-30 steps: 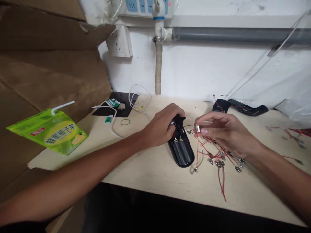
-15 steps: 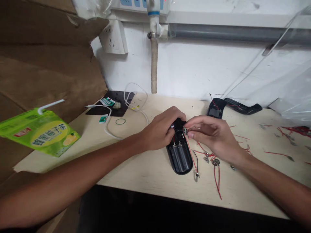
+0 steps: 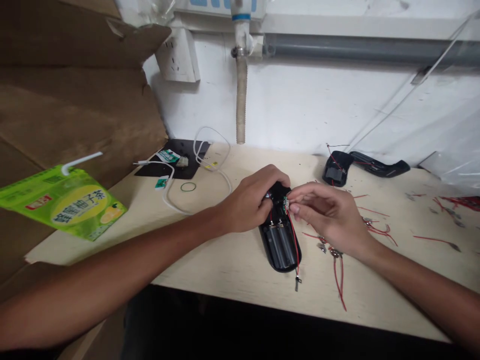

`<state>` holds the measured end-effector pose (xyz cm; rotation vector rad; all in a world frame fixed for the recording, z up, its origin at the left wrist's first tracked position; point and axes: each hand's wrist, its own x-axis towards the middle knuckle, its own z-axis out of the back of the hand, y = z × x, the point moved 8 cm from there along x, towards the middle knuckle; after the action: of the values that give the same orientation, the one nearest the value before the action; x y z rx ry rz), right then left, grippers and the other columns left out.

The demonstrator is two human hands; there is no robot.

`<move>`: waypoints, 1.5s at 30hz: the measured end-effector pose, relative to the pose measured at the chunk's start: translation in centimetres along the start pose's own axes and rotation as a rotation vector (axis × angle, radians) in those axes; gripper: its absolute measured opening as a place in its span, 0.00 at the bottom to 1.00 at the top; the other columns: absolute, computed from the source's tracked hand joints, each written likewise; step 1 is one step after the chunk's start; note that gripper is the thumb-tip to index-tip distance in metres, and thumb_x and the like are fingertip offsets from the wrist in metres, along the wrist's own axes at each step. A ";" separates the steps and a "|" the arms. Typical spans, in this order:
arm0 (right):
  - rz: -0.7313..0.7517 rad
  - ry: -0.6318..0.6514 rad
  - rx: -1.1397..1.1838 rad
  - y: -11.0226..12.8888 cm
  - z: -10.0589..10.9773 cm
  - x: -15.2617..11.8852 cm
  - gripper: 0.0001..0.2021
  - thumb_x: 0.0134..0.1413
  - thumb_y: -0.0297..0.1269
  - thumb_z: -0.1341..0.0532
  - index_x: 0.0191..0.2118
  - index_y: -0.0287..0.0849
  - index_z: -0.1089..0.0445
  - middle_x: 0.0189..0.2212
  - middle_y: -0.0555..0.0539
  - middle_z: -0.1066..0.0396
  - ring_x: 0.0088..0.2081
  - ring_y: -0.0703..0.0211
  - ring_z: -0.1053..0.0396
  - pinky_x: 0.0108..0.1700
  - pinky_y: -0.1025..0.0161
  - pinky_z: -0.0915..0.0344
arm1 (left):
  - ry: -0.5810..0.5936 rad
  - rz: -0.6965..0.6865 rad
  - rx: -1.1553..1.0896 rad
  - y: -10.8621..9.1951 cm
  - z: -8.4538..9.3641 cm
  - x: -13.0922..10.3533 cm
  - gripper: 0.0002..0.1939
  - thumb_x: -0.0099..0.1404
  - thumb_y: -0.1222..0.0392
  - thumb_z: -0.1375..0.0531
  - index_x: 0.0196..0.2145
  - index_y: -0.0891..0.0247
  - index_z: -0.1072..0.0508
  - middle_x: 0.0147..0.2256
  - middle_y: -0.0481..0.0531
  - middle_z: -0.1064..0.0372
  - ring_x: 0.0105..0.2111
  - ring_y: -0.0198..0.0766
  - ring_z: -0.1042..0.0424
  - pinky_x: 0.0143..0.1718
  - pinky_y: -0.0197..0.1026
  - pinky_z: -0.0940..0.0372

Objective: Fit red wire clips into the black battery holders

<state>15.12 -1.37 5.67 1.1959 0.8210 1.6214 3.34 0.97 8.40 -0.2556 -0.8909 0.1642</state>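
1 tabletop (image 3: pixel 202 262), 1 left hand (image 3: pixel 245 200), 1 right hand (image 3: pixel 332 212).
The left grips the upper end of 1 black casing (image 3: pixel 281 245), center of frame; 2 black shells (image 3: pixel 335 172) lie upper right; the right pinches 1 circuit board (image 3: pixel 285 203) at the casing's edge.

a green drink carton (image 3: pixel 63 204) sits left of a white cable (image 3: pixel 165 194).

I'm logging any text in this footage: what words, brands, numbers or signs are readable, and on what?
"蜂蜜柚子茶": on the drink carton.
Red label on the carton: white characters, too blurred to read.
Green-and-white packet: print too small to read.
Circuit board in the right hand: any markings too small to read.
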 end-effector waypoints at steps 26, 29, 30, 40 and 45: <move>0.415 0.224 -0.567 2.5 -1.1 -0.6 0.03 0.59 0.33 0.43 0.37 0.42 0.32 0.28 0.49 0.35 0.26 0.64 0.37 0.28 0.63 0.40 | 0.054 0.025 -0.024 0.1 -0.3 0.1 0.24 0.45 0.77 0.55 0.40 0.63 0.38 0.36 0.52 0.35 0.37 0.35 0.35 0.39 0.40 0.35; 0.439 0.254 -0.574 2.6 -1.4 -0.7 0.03 0.59 0.32 0.42 0.37 0.41 0.32 0.28 0.49 0.35 0.26 0.64 0.38 0.28 0.63 0.40 | 0.073 0.031 -0.039 0.2 -0.5 0.0 0.23 0.46 0.77 0.54 0.40 0.62 0.38 0.36 0.52 0.35 0.37 0.35 0.35 0.39 0.40 0.35; 0.436 0.261 -0.578 2.5 -1.5 -0.7 0.03 0.59 0.32 0.42 0.37 0.41 0.32 0.28 0.49 0.35 0.26 0.64 0.38 0.29 0.63 0.40 | 0.077 0.032 -0.045 0.3 -0.5 -0.1 0.23 0.47 0.77 0.54 0.40 0.62 0.38 0.36 0.52 0.35 0.37 0.35 0.35 0.39 0.40 0.35; 0.206 0.242 -0.472 0.9 -1.5 -0.5 0.01 0.53 0.30 0.38 0.33 0.41 0.31 0.26 0.51 0.32 0.25 0.66 0.36 0.28 0.66 0.40 | 0.108 0.032 -0.132 0.4 -1.0 -0.4 0.14 0.58 0.74 0.53 0.40 0.63 0.36 0.36 0.53 0.35 0.37 0.35 0.35 0.40 0.40 0.36; 0.154 0.245 -0.401 0.6 -1.4 -0.2 0.03 0.54 0.31 0.40 0.35 0.40 0.29 0.31 0.49 0.29 0.28 0.66 0.34 0.30 0.66 0.38 | 0.090 0.045 -0.124 0.5 -0.8 -0.4 0.13 0.60 0.73 0.53 0.40 0.63 0.36 0.36 0.53 0.34 0.37 0.35 0.34 0.40 0.40 0.36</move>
<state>13.67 -1.77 5.71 0.8015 0.5238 1.9745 3.73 1.24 7.44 -0.3955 -0.8069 0.1386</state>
